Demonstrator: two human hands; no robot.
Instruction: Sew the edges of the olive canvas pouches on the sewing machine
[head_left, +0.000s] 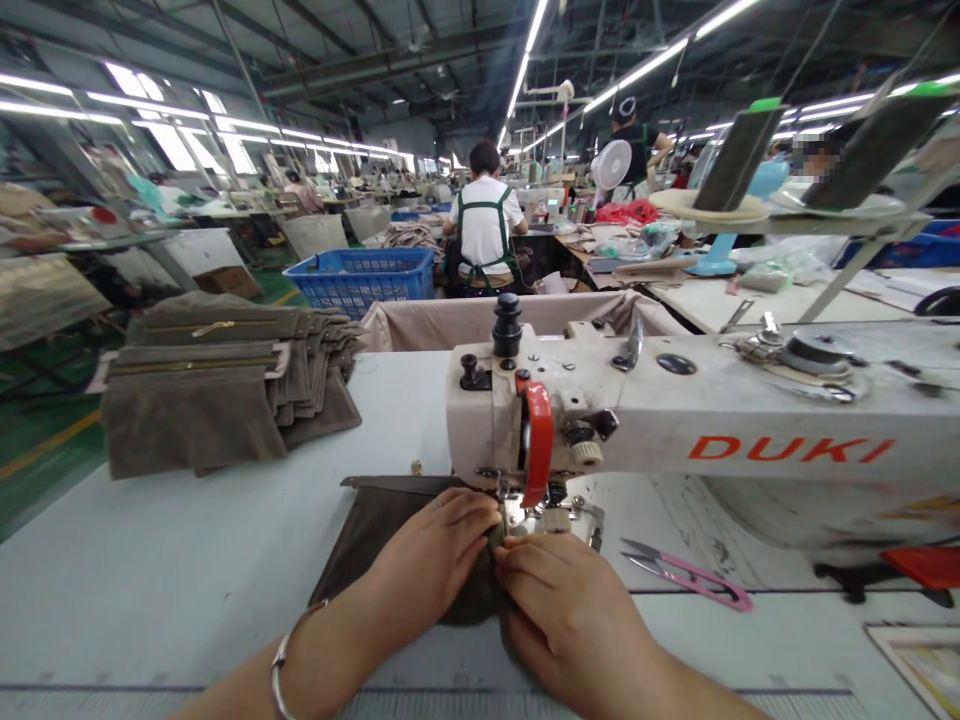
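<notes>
A dark olive-brown fabric piece (367, 520) lies under the head of a white sewing machine (637, 400), its edge at the presser foot (514, 512). My left hand (431, 545), with a bracelet at the wrist, rests over the fabric, its fingers closed together on the edge just left of the needle area. Close in front of the foot, my right hand (559, 595) pinches the same edge between thumb and fingers. Both sets of fingertips partly hide the edge. Thread snips (694, 577) with pink handles lie right of my right hand.
A stack of similar fabric pieces with zippers (225, 370) sits at the table's left. Behind the machine are a cloth-lined bin (420, 325) and a blue basket (360, 275). Thread cones (739, 160) stand at upper right. A person (484, 220) sits ahead, back turned.
</notes>
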